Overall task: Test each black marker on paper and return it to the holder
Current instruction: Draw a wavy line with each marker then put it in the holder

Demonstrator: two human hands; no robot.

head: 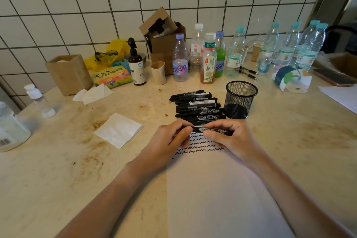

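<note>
The fingers (209, 133) of both hands close on one black marker (213, 131), held level above the far end of the white paper (218, 195): the left hand (170, 139) pinches its left end, the right hand (229, 137) wraps its white-labelled barrel. Rows of black squiggles (201, 148) cross the sheet beneath. Just beyond lies a pile of markers (197, 105), slim and black. To its right stands a round black wire-mesh holder (240, 99), with no marker visible inside, on the stained, pale surface (58, 160).

Marker (213, 131) ends hidden inside both grips, paper (222, 199) cut by the bottom edge.
</note>
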